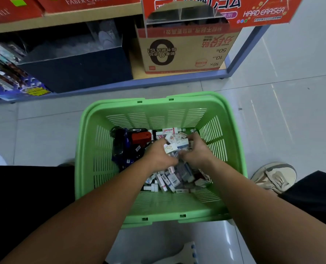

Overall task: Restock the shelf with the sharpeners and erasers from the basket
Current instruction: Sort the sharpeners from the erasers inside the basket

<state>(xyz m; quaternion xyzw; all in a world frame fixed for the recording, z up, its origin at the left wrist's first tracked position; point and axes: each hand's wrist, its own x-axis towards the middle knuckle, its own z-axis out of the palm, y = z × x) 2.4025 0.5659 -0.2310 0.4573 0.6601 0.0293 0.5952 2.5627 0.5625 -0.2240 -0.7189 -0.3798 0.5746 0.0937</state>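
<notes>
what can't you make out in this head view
Head view:
- Grip of the left hand and right hand: fingers buried among the erasers.
- Their labels: too small and blurred.
- Basket floor: covered by stock and forearms.
- Hard eraser display: cut off by the top edge.

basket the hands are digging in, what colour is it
Light green, slotted plastic basket; it shows plainly in the head view.

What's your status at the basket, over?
Left hand and right hand in green basket, both gripping eraser boxes. Sharpeners loose beside them. Nothing blocking.
</notes>
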